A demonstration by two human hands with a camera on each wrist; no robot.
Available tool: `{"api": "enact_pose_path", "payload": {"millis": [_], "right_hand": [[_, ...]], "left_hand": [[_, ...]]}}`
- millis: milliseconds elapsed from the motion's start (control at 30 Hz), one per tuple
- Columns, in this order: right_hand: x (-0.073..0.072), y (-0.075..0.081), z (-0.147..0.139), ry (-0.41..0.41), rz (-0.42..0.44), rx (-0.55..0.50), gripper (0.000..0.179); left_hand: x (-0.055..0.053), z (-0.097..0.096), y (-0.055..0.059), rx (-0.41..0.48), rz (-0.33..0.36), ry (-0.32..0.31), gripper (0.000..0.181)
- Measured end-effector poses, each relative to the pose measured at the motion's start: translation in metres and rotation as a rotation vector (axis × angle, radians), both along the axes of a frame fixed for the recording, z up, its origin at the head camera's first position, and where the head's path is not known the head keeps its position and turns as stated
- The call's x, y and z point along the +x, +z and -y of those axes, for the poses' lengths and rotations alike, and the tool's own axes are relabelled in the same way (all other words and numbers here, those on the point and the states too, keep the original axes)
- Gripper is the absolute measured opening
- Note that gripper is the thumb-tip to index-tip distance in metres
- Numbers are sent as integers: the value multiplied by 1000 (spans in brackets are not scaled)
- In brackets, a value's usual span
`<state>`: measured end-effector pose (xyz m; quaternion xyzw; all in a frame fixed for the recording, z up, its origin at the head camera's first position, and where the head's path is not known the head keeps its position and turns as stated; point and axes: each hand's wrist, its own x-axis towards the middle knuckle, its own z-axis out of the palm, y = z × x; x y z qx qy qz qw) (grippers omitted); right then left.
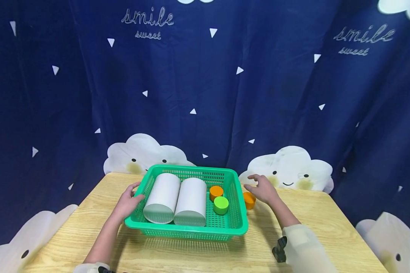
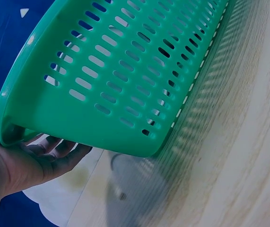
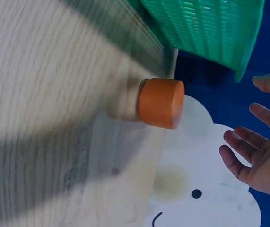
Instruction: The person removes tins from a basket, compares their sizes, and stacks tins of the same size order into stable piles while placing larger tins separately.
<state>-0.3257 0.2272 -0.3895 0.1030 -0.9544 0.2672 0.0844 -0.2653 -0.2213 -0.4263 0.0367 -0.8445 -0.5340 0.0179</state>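
Note:
A green plastic basket (image 1: 237,230) with slotted walls sits at the middle of the table. My left hand (image 1: 128,203) grips its left rim, thumb on top and fingers under the edge, as the left wrist view shows. Inside lie two large white cylinders (image 1: 163,193) side by side, with an orange round container (image 1: 216,192) and a lime-green one (image 1: 221,204) to their right. Another orange container (image 3: 161,103) stands on the table just outside the basket's right wall. My right hand (image 1: 264,189) hovers beside and above it, fingers spread and loosely bent, holding nothing.
The light wooden table (image 1: 314,235) ends at its far edge close behind the basket. Behind it hangs a dark blue curtain (image 1: 198,83) with white clouds and triangles. Bare wood lies in front and at both sides.

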Motion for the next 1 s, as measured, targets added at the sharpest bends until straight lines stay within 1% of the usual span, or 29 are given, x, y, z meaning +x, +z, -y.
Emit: {"api": "enact_pose_path", "payload": {"millis": [200,500,800,1000], "right_hand": [[0,8,10,-9,-22,-7,47],[6,19,27,16,-40,-49,45],[9,23,45,62,-28,-116,46],[12,20,57,98,-53,-124,39]], "left_hand": [[0,-1,1,0,2,1,60],[1,0,1,12,-1,-4,60],[1,-1,2,24,-4,-3,60],[1,-1,2,30,-1,-8,60]]}}
